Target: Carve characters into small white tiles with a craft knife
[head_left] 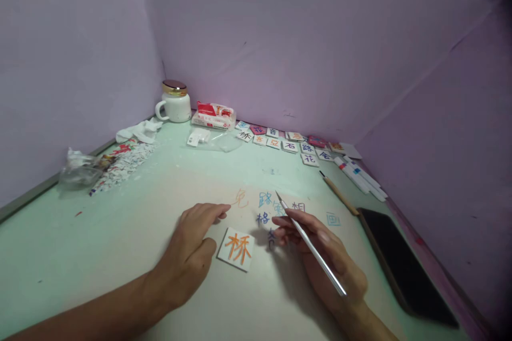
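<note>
A: Layout, biggest first?
B: Table (184, 176), then phone (404, 266) by its R edge.
A: Hands?
B: L hand (192, 258) and R hand (339, 258), both in from the near edge. L hand's back is up, fingers bent fwd and R; its grip is loose, nothing seen in it. R hand looks raised off the table, fingers pointing L; its grip is closed round a knife (314, 248).
A: Knife's axis?
B: Diagonal: butt twd the near R corner, tip twd the far edge, leaning L.
A: And the tile (235, 249)?
B: Flat, approx. mid-table L to R, closer to the near edge than the far, orange mark up. Squarish, so no long axis.
A: Relation?
B: Tile's L and nearside of the knife tip, between the hands. L hand's nearer, thumb just beside; can't tell if touching.
</note>
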`<action>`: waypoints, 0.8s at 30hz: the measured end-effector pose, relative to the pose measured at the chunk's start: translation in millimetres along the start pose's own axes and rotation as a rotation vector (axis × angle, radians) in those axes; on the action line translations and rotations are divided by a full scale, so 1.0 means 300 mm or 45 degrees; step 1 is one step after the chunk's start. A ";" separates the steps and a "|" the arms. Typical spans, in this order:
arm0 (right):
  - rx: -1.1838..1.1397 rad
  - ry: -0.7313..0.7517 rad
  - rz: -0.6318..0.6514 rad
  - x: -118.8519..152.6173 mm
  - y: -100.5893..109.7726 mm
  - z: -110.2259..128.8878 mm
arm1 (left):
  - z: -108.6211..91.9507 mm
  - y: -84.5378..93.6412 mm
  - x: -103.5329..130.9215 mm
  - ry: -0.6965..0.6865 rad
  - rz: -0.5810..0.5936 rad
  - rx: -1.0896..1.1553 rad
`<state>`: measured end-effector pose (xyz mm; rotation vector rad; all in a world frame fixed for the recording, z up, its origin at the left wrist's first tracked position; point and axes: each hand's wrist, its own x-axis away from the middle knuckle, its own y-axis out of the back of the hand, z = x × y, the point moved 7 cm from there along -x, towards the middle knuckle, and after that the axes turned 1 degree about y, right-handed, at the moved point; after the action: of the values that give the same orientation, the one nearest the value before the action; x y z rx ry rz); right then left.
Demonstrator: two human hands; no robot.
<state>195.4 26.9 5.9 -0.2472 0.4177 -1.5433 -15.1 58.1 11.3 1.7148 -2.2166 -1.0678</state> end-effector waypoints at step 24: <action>1.611 0.067 0.001 0.049 -0.036 0.028 | -0.075 -0.073 -0.002 -0.209 0.267 -0.362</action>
<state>188.7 11.2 16.3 0.7736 -0.5536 -1.5406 14.0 46.5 14.8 1.2914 -2.1481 -1.4312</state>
